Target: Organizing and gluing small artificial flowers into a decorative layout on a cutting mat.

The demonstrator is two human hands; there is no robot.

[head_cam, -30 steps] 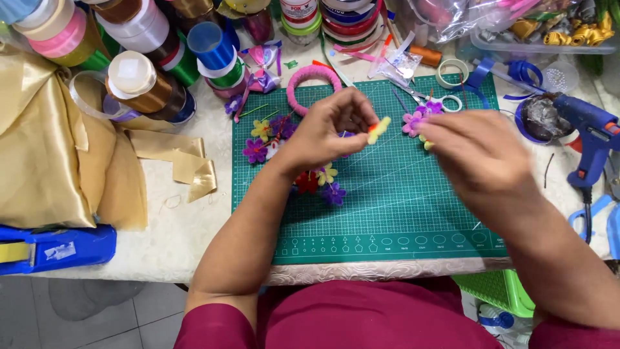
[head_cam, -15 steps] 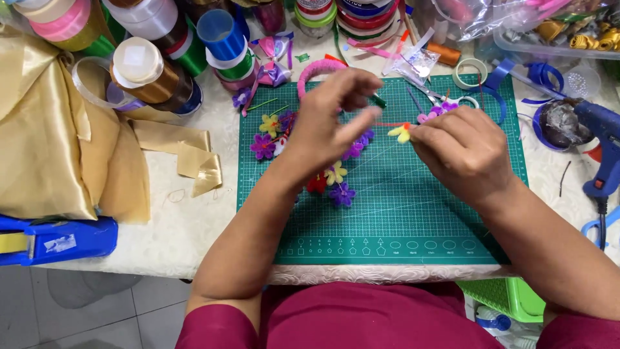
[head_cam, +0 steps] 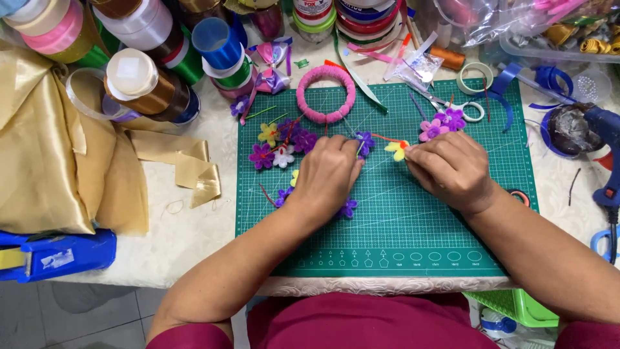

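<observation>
My left hand (head_cam: 329,171) rests low on the green cutting mat (head_cam: 420,220), its fingertips pinching the stem of a small purple flower (head_cam: 365,142). My right hand (head_cam: 452,169) pinches a small yellow flower (head_cam: 397,149) on a red wire stem just to the right of it. The two flowers sit close together between my hands. More little flowers lie around my left hand: a cluster (head_cam: 278,145) of yellow, purple and white ones to its upper left, and purple ones (head_cam: 347,208) partly hidden under my wrist. A pink wrapped ring (head_cam: 326,94) lies beyond my hands.
Ribbon spools (head_cam: 148,84) crowd the back left beside gold satin cloth (head_cam: 45,148). Scissors (head_cam: 452,106) and pink-purple flowers (head_cam: 442,123) lie back right on the mat. A blue glue gun (head_cam: 604,145) sits at the right edge, a blue stapler-like tool (head_cam: 55,255) front left.
Both hands have dropped closer to the mat. My left hand now holds a purple flower and my right brings the yellow flower up beside it.
</observation>
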